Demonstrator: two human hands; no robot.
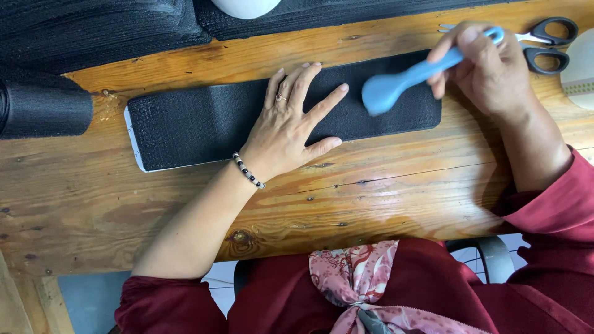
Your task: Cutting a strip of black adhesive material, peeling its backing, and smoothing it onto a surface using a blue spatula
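at the left edge of the wooden table (93,204) lies a black roll (43,111) of mesh cloth, and behind it, along the far edge, are dark stacks of cloth (99,28). a white round thing (245,6) shows at the far edge, only in part. in the middle of the table lies a long black strip (185,124) of mesh fabric, flat, with a white layer showing at its left end. the left hand (288,133) lies on the strip with the palm down and the fingers spread wide; it presses on the cloth and holds nothing. a ring is on one finger and a bead bracelet (248,171) is on the wrist. to the right, the right hand (489,71) has its fingers closed around the handle of a blue tool (402,83); the wide round end of the tool is over the right part of the strip, and it looks blurred. just behind this hand, near the far right corner, lie scissors (544,40) with black handles. a pale round thing (580,68) is at the right edge.
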